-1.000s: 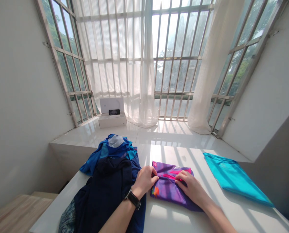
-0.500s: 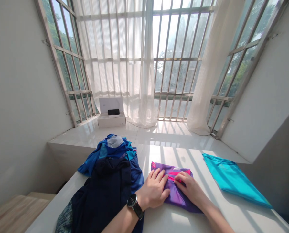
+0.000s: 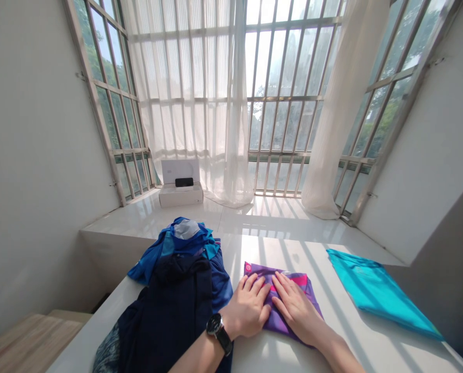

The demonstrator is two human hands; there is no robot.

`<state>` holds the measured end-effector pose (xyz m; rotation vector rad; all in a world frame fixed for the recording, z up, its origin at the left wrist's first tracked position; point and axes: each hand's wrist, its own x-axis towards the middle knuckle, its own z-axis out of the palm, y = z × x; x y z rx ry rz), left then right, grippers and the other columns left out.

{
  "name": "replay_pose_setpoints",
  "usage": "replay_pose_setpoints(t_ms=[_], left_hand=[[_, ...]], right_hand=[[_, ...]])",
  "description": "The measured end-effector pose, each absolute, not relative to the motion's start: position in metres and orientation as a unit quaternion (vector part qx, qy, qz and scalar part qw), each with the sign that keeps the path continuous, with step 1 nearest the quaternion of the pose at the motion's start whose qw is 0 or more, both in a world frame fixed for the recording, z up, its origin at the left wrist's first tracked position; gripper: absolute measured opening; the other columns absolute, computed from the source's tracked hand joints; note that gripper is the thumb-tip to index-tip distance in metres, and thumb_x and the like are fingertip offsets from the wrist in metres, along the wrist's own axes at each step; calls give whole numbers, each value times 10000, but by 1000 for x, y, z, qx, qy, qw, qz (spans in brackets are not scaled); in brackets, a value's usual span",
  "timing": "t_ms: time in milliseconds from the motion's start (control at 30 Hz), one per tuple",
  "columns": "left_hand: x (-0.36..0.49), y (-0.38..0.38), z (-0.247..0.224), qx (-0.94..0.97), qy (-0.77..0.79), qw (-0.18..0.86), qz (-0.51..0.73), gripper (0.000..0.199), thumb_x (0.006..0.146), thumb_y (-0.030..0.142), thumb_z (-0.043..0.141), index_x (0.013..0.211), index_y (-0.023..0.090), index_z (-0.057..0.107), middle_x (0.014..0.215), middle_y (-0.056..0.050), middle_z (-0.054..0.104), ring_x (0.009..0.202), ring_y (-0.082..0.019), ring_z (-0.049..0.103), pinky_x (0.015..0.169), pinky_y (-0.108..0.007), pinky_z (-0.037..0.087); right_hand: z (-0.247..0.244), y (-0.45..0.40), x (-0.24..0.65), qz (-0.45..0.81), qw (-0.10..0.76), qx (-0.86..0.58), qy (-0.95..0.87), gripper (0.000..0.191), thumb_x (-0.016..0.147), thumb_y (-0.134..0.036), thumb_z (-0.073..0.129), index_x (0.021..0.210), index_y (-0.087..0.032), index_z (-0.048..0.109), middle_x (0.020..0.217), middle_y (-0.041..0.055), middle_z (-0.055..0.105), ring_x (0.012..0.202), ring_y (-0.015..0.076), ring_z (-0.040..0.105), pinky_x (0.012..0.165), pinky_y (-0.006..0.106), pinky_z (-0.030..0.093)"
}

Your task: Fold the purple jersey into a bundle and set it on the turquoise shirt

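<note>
A folded purple garment with pink patches [image 3: 277, 325] lies on the white table [image 3: 272, 357]. My left hand [image 3: 249, 305] rests flat on its left part, fingers spread, with a black watch [image 3: 215, 325] on the wrist. On the middle and right of the same garment lies my right hand [image 3: 295, 305], palm down with its fingers stretched out. Neither hand grips anything. Just left of my left hand is a heap of clothes, with a dark navy garment [image 3: 169, 311] in front of a blue one [image 3: 154, 259].
A folded turquoise garment [image 3: 382, 292] lies at the table's right. Behind, on the window ledge [image 3: 138, 217], stands an open white box [image 3: 181, 197] with a black device [image 3: 184, 182]. Sheer curtains [image 3: 223, 129] hang before the barred window. Wooden boards [image 3: 29, 339] show at the lower left.
My right hand has gone from a pinch at the pink patch to lying flat, slightly nearer my left hand. The purple garment looks smoother. The whole view has shifted slightly.
</note>
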<state>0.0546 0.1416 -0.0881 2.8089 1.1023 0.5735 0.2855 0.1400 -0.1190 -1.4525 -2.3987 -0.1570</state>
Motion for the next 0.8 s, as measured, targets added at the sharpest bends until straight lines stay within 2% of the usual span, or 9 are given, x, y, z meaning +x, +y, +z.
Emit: replay_pose_setpoints(t_ms=[233, 433, 533, 700, 800], left_hand=[[43, 142, -85, 907, 384, 15, 171, 583, 1059, 493, 342, 1547, 184, 415, 1576, -120, 451, 1472, -346, 374, 1178, -545, 336], [48, 143, -70, 895, 398, 40, 199, 576, 1044, 548, 351, 1410, 158, 564, 1484, -122, 564, 1481, -314, 365, 1239, -497, 264], [53, 147, -70, 894, 392, 42, 212, 609, 1017, 598, 392, 1404, 163, 572, 1541, -137, 498, 1508, -315, 314, 1256, -483, 235], [55, 151, -81, 888, 413, 74, 190, 736, 983, 676, 390, 1526, 183, 451, 1604, -157, 396, 1511, -383, 287, 1215, -558, 280], [54, 150, -82, 885, 415, 104, 187, 769, 977, 706, 355, 1539, 187, 430, 1622, -155, 361, 1520, -379, 265, 1226, -562, 260]], right_hand=[[-144, 145, 315, -84, 172, -575, -795, 636, 1014, -542, 401, 1501, -143, 491, 1564, 183, 443, 1423, 369, 462, 1125, 575, 464], [-140, 143, 315, -62, 147, -576, -802, 676, 1015, -566, 343, 1514, -128, 470, 1584, 173, 419, 1453, 351, 420, 1161, 546, 429], [-137, 142, 316, -53, 155, -581, -798, 688, 1008, -575, 344, 1505, -120, 483, 1581, 172, 429, 1447, 358, 430, 1164, 548, 429], [-120, 140, 309, -31, 174, -586, -791, 684, 981, -599, 411, 1452, -124, 553, 1526, 175, 521, 1401, 355, 500, 1156, 521, 453], [-106, 140, 294, -19, 184, -577, -796, 653, 995, -568, 406, 1467, -136, 535, 1542, 160, 508, 1441, 329, 451, 1183, 514, 416]])
